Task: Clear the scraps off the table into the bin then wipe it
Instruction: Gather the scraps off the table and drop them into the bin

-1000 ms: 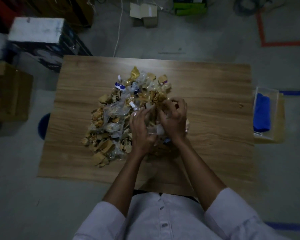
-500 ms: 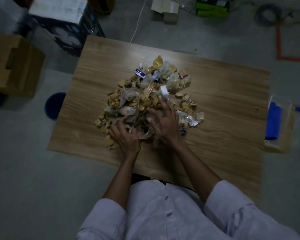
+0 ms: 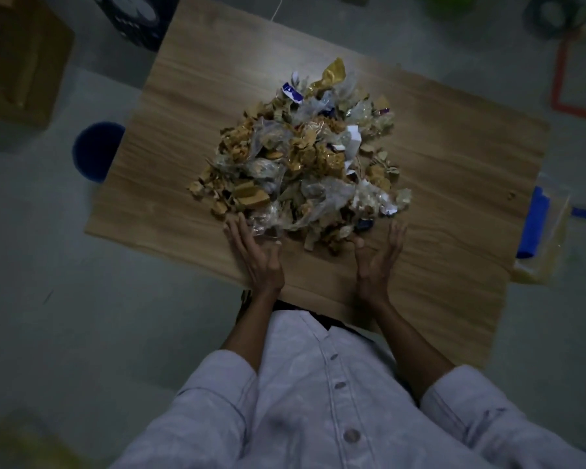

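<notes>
The scraps [image 3: 298, 164] sit in one big heap in the middle of the worktop [image 3: 454, 157], bits of brown card and crinkly clear wrappers all mixed up. None of it is in the bin yet, so I think the job is only starting. The person stands at the near edge with a hand at each side of the heap. The left hand [image 3: 256, 255] has its fingers out straight, right up against a clear wrapper at the near left corner. The right hand [image 3: 378, 258] is by the near right corner, palm turned in toward the heap, fingers straight too. The grip of both hands is wide and holds nothing. I think they are set like two walls so they can squeeze the heap together or scoop under it, since small loose bits would slip out of a one-hand pinch. The bin [image 3: 95, 150], I think, is the round blue thing on the floor [image 3: 82, 299] by the left edge of the worktop, partly hidden under it, low and close so scraps can go over that edge. A blue cloth [image 3: 535, 225] lies in a clear tray [image 3: 555, 252] just past the right edge, away from the mess, likely kept clean for the wipe. Light wrappers could drop to the floor if the scoop is too fast
</notes>
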{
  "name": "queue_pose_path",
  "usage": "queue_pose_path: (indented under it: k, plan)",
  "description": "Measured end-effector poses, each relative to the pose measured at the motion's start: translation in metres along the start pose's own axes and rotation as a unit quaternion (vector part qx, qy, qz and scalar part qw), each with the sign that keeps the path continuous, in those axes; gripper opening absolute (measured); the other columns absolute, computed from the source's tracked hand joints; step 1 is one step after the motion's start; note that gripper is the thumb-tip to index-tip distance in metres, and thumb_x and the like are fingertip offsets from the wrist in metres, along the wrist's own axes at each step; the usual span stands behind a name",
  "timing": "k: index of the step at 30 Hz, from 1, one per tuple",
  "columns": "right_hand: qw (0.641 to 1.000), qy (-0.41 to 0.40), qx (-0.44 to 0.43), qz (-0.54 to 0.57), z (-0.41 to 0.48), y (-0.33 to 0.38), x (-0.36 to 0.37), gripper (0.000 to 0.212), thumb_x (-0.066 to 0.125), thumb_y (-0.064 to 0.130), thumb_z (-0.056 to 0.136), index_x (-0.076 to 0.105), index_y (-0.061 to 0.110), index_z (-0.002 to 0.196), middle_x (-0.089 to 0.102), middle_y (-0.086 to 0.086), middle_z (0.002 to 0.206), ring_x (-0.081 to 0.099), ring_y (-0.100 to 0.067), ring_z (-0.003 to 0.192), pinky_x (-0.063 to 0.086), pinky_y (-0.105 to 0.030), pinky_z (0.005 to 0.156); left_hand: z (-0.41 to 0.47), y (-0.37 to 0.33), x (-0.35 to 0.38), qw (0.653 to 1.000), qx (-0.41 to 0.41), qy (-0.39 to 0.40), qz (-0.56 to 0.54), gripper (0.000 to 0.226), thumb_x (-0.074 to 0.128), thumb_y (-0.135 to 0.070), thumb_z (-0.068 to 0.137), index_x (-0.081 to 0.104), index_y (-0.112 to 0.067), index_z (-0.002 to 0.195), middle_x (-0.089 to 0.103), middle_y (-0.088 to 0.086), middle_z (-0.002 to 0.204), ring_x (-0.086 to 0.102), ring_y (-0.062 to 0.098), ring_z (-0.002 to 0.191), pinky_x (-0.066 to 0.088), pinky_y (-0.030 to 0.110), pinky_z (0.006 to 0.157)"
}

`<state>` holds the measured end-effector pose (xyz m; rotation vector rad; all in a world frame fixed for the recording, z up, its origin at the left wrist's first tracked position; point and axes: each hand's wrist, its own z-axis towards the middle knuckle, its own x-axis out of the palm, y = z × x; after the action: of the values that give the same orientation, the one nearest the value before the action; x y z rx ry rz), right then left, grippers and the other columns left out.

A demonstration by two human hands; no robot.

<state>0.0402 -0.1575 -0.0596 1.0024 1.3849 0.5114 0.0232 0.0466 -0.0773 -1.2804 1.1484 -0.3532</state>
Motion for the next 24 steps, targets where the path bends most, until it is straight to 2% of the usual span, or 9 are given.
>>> queue_pose_path:
  k: [3, 5, 6, 9, 13, 16, 19, 21, 24]
  plan:
    - [0.998, 0.024, 0.023, 0.058, -0.004, 0.014, 0.011, 0.086, 0.037, 0.07, 0.099, 0.012, 0.016, 0.161, -0.007, -0.008, 0.17, -0.005, -0.005, 0.155, 0.005, -0.013, 0.12, -0.012, -0.006, 0.011, 0.998, -0.004, 0.058, -0.003, 0.102, 0.052, -0.071, 0.088, 0.018, -0.011, 0.163, 0.002, 0.008, 0.171, -0.001, 0.022, 0.158, 0.014, 0.052, 0.126]
    - [0.995, 0.024, 0.026, 0.09, -0.001, 0.029, 0.026, 0.092, 0.032, 0.077, 0.096, 0.009, 0.017, 0.162, -0.008, -0.009, 0.17, -0.007, -0.009, 0.155, 0.002, -0.008, 0.118, -0.021, -0.013, 0.018, 0.994, -0.001, 0.109, -0.006, 0.099, 0.058, -0.054, 0.086, 0.013, -0.012, 0.164, 0.0, 0.007, 0.171, 0.001, 0.015, 0.157, 0.016, 0.05, 0.126]
    - [0.994, 0.023, 0.026, 0.107, 0.001, 0.037, 0.034, 0.095, 0.032, 0.079, 0.094, 0.008, 0.016, 0.162, -0.008, -0.01, 0.171, -0.007, -0.01, 0.155, 0.003, -0.01, 0.119, -0.026, -0.018, 0.021, 0.992, 0.011, 0.127, -0.01, 0.097, 0.057, -0.049, 0.087, 0.011, -0.011, 0.164, -0.001, 0.008, 0.171, 0.001, 0.011, 0.157, 0.017, 0.047, 0.126]
    - [0.992, 0.014, 0.026, 0.124, -0.004, 0.056, 0.051, 0.1, 0.032, 0.082, 0.091, 0.01, 0.015, 0.162, -0.009, -0.011, 0.171, -0.005, -0.012, 0.157, 0.009, -0.031, 0.126, -0.036, -0.032, 0.027, 0.99, 0.031, 0.136, -0.029, 0.097, 0.057, -0.045, 0.087, 0.01, -0.006, 0.163, -0.001, 0.011, 0.171, 0.0, 0.008, 0.157, 0.017, 0.042, 0.126]
    - [0.995, -0.023, -0.002, 0.102, 0.002, 0.055, 0.035, 0.085, 0.029, 0.075, 0.096, 0.015, 0.022, 0.161, -0.007, -0.01, 0.17, 0.001, -0.015, 0.157, 0.018, -0.027, 0.122, -0.038, -0.048, 0.025, 0.995, 0.05, 0.08, 0.01, 0.101, 0.058, -0.052, 0.086, 0.009, -0.01, 0.164, -0.002, 0.011, 0.171, -0.007, 0.023, 0.159, 0.006, 0.056, 0.126]
    - [0.998, -0.058, -0.02, 0.034, 0.034, 0.032, 0.013, 0.074, 0.031, 0.068, 0.1, 0.023, 0.025, 0.16, -0.004, -0.015, 0.17, 0.003, -0.018, 0.156, 0.025, -0.034, 0.122, -0.026, -0.053, 0.028, 0.988, 0.1, 0.085, 0.08, 0.104, 0.061, -0.059, 0.083, 0.007, -0.019, 0.164, -0.006, 0.013, 0.171, -0.013, 0.031, 0.157, -0.004, 0.06, 0.123]
    - [0.995, -0.054, 0.08, 0.027, 0.068, 0.019, 0.0, 0.059, 0.038, 0.052, 0.107, 0.024, 0.029, 0.16, -0.008, -0.013, 0.17, 0.002, -0.011, 0.152, 0.034, -0.043, 0.12, -0.01, -0.055, 0.042, 0.97, 0.141, 0.12, 0.156, 0.099, 0.062, -0.064, 0.087, 0.009, -0.03, 0.163, -0.012, 0.015, 0.17, -0.018, 0.039, 0.155, -0.008, 0.071, 0.116]
    - [0.988, -0.042, 0.142, 0.042, 0.083, 0.022, 0.002, 0.063, 0.033, 0.057, 0.105, 0.024, 0.029, 0.161, 0.0, -0.012, 0.171, 0.009, -0.021, 0.154, 0.028, -0.039, 0.119, -0.002, -0.061, 0.049, 0.952, 0.185, 0.121, 0.209, 0.091, 0.057, -0.067, 0.09, 0.015, -0.033, 0.163, -0.01, 0.02, 0.169, -0.015, 0.045, 0.154, -0.006, 0.077, 0.112]
    - [0.993, 0.004, 0.121, 0.015, 0.089, 0.026, 0.015, 0.072, 0.022, 0.06, 0.098, 0.031, 0.022, 0.159, 0.022, -0.012, 0.168, 0.016, -0.027, 0.155, 0.011, -0.037, 0.122, 0.008, -0.075, 0.053, 0.921, 0.256, 0.116, 0.271, 0.082, 0.052, -0.067, 0.094, 0.021, -0.034, 0.162, -0.007, 0.023, 0.169, -0.013, 0.049, 0.154, -0.007, 0.078, 0.112]
